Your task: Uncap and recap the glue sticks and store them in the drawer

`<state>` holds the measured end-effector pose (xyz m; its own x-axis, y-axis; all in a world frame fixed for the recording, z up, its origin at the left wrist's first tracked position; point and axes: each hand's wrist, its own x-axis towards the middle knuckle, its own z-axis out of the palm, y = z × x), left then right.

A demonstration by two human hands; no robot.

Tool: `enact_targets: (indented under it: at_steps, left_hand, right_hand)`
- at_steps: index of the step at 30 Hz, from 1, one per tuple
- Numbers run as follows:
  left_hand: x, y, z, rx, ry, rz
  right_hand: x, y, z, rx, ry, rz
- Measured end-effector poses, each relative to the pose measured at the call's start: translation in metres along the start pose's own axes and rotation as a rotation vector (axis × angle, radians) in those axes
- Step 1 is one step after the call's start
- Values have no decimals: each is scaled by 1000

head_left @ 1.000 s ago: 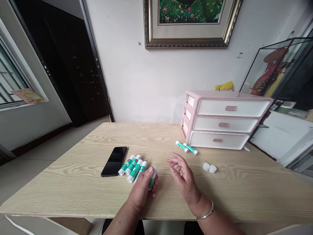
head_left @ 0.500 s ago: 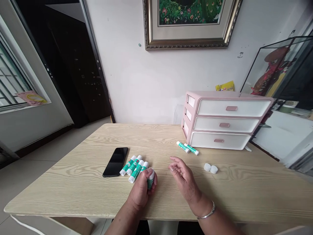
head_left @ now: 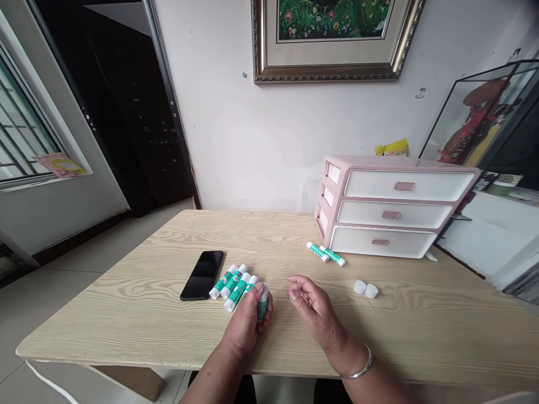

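Left hand [head_left: 246, 322] holds one green-and-white cylindrical plastic stick [head_left: 261, 308], right hand [head_left: 315, 311] is free

The landmark is the pink-and-white plastic drawer unit [head_left: 370, 214]. The held stick is to the left of this unit, nearer to the person. The left thumb and fingers are closed around it; its lower end is hidden. The right fingers are loosely bent and partly open, and they hold nothing visible.

The step in hand seems to be the holding of this single stick. For the right hand to work on it, a move would call for crossing the gap and closing its fingers, while the left grip stays steady.

Farther left of the unit lie four similar green-and-white sticks [head_left: 237, 290]; two thinner green-and-white sticks [head_left: 318, 252] lie just before its left front corner. Two small white round pieces [head_left: 360, 287] lie in front of it.

Compared with one second earlier, the left hand keeps its stick, while the right hand is slightly farther from the unit.
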<state>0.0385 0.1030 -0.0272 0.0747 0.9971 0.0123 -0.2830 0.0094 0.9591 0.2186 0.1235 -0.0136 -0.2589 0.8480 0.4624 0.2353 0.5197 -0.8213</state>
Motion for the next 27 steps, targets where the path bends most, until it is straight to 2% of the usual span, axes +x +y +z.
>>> enact_targets:
  at_steps: [6,10,13,16,20,23,27]
  left_hand:
    - [-10,18,9,305,-46,25]
    - [-15,27,14,372,-86,28]
    - [-16,31,17,381,-98,45]
    - [-16,30,18,387,-36,54]
    - [-15,24,15,375,182,14]
    - [-13,18,10,357,254,30]
    - [-13,18,9,420,189,86]
  right_hand:
    - [2,-1,10,-37,-137,-116]
    - [3,7,15,32,-156,-27]
    - [4,11,15,108,-113,64]
    - [7,11,13,141,4,170]
    - [13,13,13,57,121,254]
    - [15,17,15,-42,83,281]
    - [15,22,20,-204,-16,264]
